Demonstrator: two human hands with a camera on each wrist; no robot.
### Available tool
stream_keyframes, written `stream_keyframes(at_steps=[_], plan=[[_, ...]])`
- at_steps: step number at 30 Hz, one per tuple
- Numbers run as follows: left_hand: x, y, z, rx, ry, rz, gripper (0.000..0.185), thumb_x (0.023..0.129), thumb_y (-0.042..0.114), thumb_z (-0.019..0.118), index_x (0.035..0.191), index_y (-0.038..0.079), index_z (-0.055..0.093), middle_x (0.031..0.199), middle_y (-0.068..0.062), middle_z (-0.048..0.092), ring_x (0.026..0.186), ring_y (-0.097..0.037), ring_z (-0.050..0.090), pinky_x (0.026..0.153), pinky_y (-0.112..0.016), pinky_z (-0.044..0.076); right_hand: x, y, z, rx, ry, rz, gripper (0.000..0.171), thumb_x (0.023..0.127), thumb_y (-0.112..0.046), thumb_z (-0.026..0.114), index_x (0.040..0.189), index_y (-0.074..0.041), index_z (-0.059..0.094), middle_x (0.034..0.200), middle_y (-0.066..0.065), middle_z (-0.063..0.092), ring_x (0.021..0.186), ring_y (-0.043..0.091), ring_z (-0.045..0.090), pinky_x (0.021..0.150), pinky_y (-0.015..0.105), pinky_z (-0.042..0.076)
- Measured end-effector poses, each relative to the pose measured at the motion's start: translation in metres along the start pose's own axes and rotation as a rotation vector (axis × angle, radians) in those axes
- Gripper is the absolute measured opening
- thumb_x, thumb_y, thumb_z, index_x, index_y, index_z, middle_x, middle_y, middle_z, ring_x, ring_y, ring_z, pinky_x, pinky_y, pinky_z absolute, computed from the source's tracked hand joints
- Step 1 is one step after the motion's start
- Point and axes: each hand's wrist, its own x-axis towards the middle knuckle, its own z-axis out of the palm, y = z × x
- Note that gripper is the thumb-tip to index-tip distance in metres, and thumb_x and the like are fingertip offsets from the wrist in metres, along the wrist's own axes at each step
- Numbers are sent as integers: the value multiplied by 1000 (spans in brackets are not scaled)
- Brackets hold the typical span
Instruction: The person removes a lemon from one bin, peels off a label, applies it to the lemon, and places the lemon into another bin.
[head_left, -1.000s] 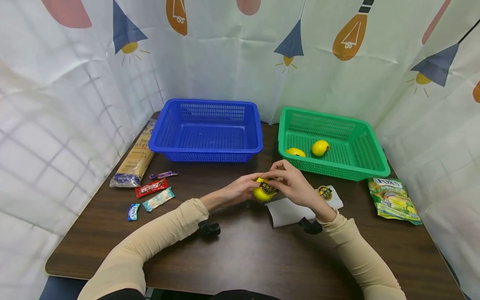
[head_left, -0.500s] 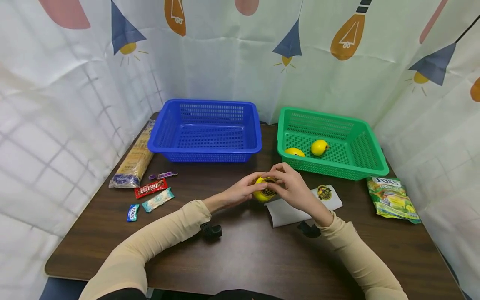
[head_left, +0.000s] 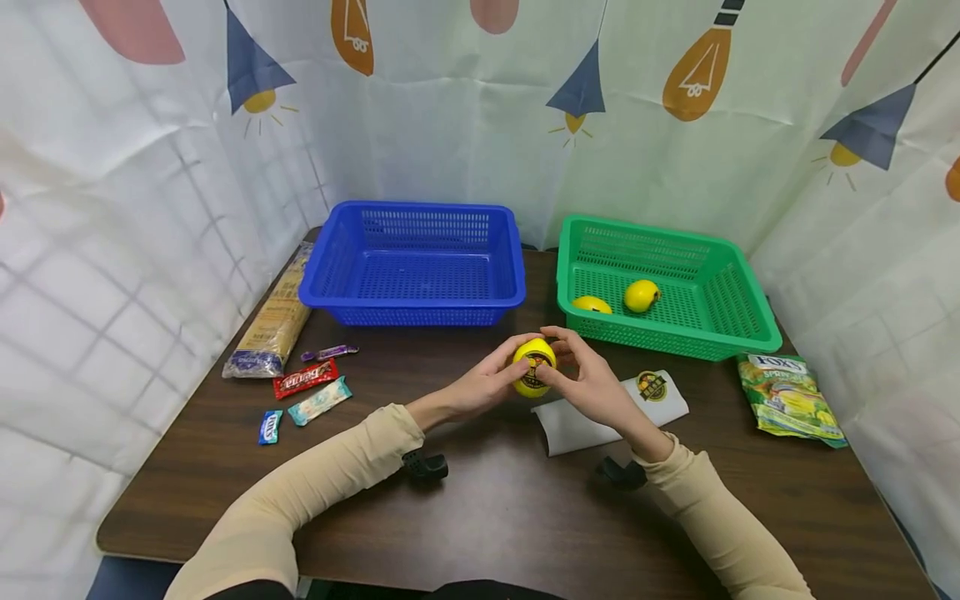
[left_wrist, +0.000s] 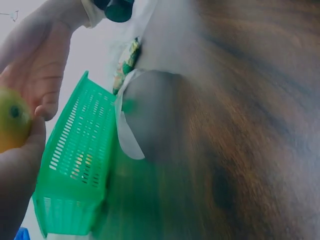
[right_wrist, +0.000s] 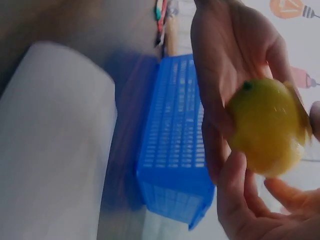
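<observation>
Both hands meet over the middle of the dark brown wooden table (head_left: 495, 517), holding one small yellow lemon-shaped fruit with a round black-and-gold sticker (head_left: 533, 367) just above the tabletop. The left hand (head_left: 486, 385) cups the fruit from its left side, fingers curled round it, and the right hand (head_left: 592, 382) grips it from the right, thumb and fingertips pressed close to the sticker (the right wrist view shows the yellow skin and its small dark stem end (right_wrist: 247, 85) held between the two hands). Just beside the right hand, on the table, lies a white paper sheet with a curled edge (head_left: 577, 423), bearing one more round black-and-gold sticker (head_left: 652, 386). Behind the hands stands a green slotted plastic basket (head_left: 738, 329) with two more yellow fruits (head_left: 641, 295) inside it, near its front left corner. To its left, apart from it, stands a blue slotted plastic basket (head_left: 330, 287). At the right edge of the table lies a green and yellow snack bag (head_left: 789, 398). On the left side lie a long clear packet of pale noodles (head_left: 273, 321) and, near it, a few small wrapped candies: a red one (head_left: 304, 377), a purple one (head_left: 328, 352), a pale green one (head_left: 318, 400) and a blue one (head_left: 267, 426). A printed fabric backdrop with light bulbs and lamps (head_left: 697, 75) surrounds the table.
</observation>
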Motion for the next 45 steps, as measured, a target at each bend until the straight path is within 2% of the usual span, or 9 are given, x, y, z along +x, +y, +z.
stream_keyframes(at_steps=[5,9,14,21,26,30,35,41,45], plan=[[-1,6,3,-26,0,-11,53,109,17,29,158,14,9,141,-8,32,121,-15,45,103,-27,49,0,-4,3,28,-11,11,67,95,-42,66,152,-27,35,133,15,62,118,31,62,88,40,60],[-2,9,6,-34,-13,-40,55,109,23,27,160,19,5,145,-12,29,123,-15,45,116,-46,41,-1,-4,4,72,26,17,68,93,-38,69,151,-25,38,126,15,65,105,28,65,81,40,61],[-4,13,6,-20,-11,-37,57,109,26,32,160,20,6,143,-15,33,122,-15,51,116,-61,35,-1,-6,2,139,34,11,67,91,-33,72,150,-21,41,116,17,66,85,21,63,73,44,61],[-6,18,3,-54,-8,32,64,107,35,40,160,12,12,138,-8,41,117,-14,60,111,-59,39,0,-10,-1,241,56,-31,60,93,-24,71,147,-15,46,108,20,67,76,12,66,67,30,60],[-6,17,1,-110,15,52,69,104,39,48,159,13,17,137,-3,44,115,-13,63,105,-40,52,3,-6,-3,282,47,-64,62,92,-18,71,148,-13,45,103,8,69,75,11,65,66,26,59],[-7,13,1,-169,40,36,71,101,39,52,159,17,20,142,-2,43,118,-12,60,99,-32,56,4,0,-4,336,3,-43,61,91,-15,72,147,-14,46,100,-3,68,81,11,66,68,26,59],[-9,6,-1,-207,73,18,73,97,41,56,158,20,23,150,-4,39,121,-14,56,101,-36,55,5,5,-5,339,-44,-32,59,91,-18,73,145,-17,49,108,6,68,87,12,67,74,38,62],[-7,2,-3,-105,119,6,63,103,34,50,158,20,24,161,-12,30,124,-14,53,104,-43,51,7,7,-9,324,-117,4,57,96,-24,67,148,-16,46,131,22,64,99,11,70,86,55,60],[-5,1,-2,1,133,-8,60,105,30,48,159,19,23,165,-8,26,129,-15,50,105,-42,51,11,8,-9,312,-140,51,53,97,-28,64,144,-9,49,132,23,63,101,15,69,88,50,60]])
